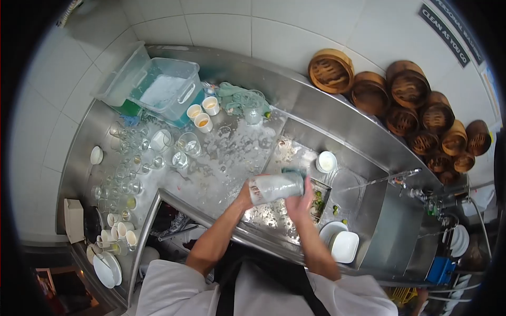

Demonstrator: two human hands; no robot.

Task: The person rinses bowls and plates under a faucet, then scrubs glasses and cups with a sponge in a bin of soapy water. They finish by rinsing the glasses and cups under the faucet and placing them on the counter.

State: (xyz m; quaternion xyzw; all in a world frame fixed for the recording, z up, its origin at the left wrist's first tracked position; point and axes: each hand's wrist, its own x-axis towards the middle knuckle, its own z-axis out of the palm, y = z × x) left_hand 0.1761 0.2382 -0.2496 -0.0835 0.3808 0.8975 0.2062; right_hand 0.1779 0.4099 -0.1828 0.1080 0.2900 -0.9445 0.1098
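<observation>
A large clear glass container (275, 188), tipped on its side and coated with suds, is held between my two hands above the left part of the metal sink. My left hand (245, 195) is wrapped round its left end. At its right end, my right hand (300, 203) presses a dark green scrubbing pad (295, 171) against the glass; the fingers are slightly blurred. Below the hands lies the wet sink floor (269, 216), with a drain strainer (319, 197) holding food scraps just to the right.
Many glasses (132, 184) and cups (124, 230) crowd the left counter. A plastic tub (168, 89) of sudsy water stands at the back left. White bowls (343, 246) sit at the sink's front edge. Water runs from a tap (411, 173). Bamboo steamers (411, 89) line the back wall.
</observation>
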